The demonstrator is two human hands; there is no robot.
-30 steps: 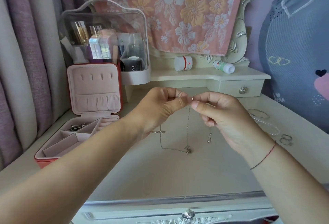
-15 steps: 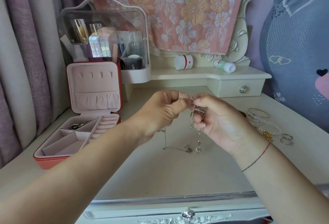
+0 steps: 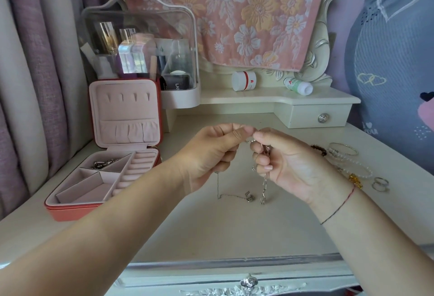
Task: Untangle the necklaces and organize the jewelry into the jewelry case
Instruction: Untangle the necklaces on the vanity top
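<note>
Above the middle of the dressing table, my left hand (image 3: 211, 154) and my right hand (image 3: 286, 161) meet fingertip to fingertip, both pinching thin silver necklaces (image 3: 263, 185). One chain hangs from the right hand with a small pendant at its end. Another chain (image 3: 232, 195) drops from the left hand and trails across the tabletop to a small charm. The red jewelry case (image 3: 70, 211) stands open at the left, its pink lid upright, with some silver pieces (image 3: 102, 164) in its back compartment.
To the right on the table (image 3: 234, 232) lie a bangle (image 3: 342, 148), a pearl strand (image 3: 354, 166), a gold piece (image 3: 354, 179), dark beads (image 3: 319, 150) and rings (image 3: 380, 184). A clear cosmetics box (image 3: 141, 46) stands behind the case. Two small containers sit on the shelf.
My right hand has gathered more of its chain into the fingers, so the pendant hangs nearer the table. Both hands stay together at the same spot.
</note>
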